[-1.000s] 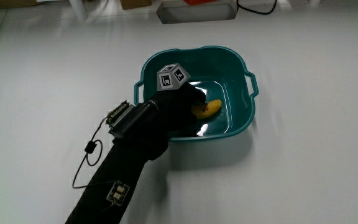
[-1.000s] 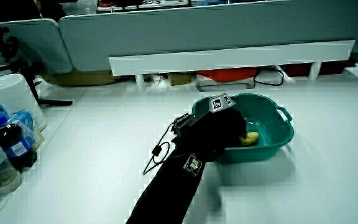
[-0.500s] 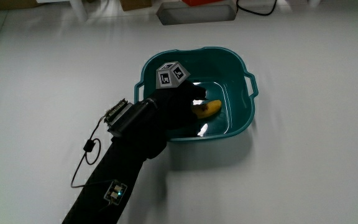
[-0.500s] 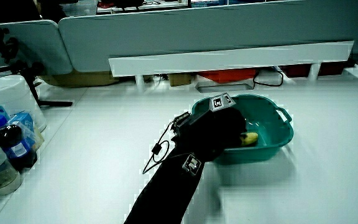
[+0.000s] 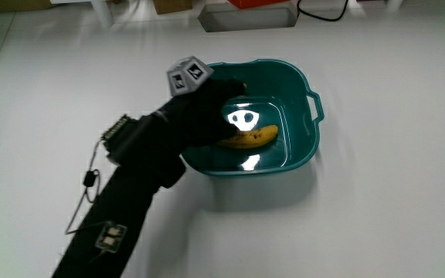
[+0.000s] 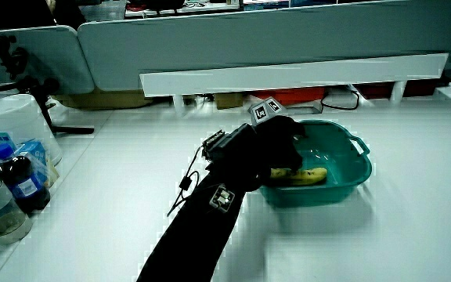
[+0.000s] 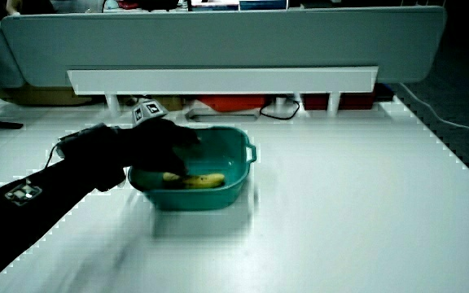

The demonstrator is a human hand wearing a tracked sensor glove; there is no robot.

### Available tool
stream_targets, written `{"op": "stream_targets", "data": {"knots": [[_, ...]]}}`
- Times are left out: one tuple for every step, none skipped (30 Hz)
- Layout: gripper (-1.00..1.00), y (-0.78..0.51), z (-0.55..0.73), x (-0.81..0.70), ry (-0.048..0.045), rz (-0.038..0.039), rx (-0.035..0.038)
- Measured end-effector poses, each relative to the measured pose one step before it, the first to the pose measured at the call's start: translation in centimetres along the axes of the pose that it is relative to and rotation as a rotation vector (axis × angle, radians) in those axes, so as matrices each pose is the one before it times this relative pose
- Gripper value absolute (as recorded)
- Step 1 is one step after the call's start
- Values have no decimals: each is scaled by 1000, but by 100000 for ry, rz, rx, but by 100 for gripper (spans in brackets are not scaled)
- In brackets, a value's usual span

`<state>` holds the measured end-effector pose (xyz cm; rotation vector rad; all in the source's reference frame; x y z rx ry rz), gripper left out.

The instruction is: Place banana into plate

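On the white table point(image 5: 377, 201) sits a teal basin point(image 5: 300, 158) with little handles on its rim, and the banana point(image 5: 247, 138) is lying flat on its bottom, so that's where the fruit is right now. No actual plate around, just this tub. In both side views you can see the banana point(image 6: 300, 175) stretched out along the floor of the basin point(image 6: 351, 176), yellow with a darker tip, not touching the glove as far as I can tell.

The hand point(image 5: 203, 116) in the black glove hovers over the basin's rim, above the end of the banana, with the patterned cube point(image 5: 188, 75) sticking up on its back. Fingers look loosely curved and let go, nothing in them. The forearm point(image 5: 122, 208) runs from the rim back toward the person, with a thin cable point(image 5: 87, 181) dangling off it.

In a side view, a couple of bottles point(image 6: 18, 184) and a white container point(image 6: 18, 125) stand together near the table's edge, well apart from the basin.
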<state>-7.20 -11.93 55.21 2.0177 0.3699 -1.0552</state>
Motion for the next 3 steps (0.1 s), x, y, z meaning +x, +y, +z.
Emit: {"op": "stream_targets", "data": {"knots": [[-100, -346, 549, -23, -2681, -1415, 394], [-100, -1765, 638, 1613, 50, 7280, 1728], [-100, -595, 450, -15, -1086, -200, -192]]}}
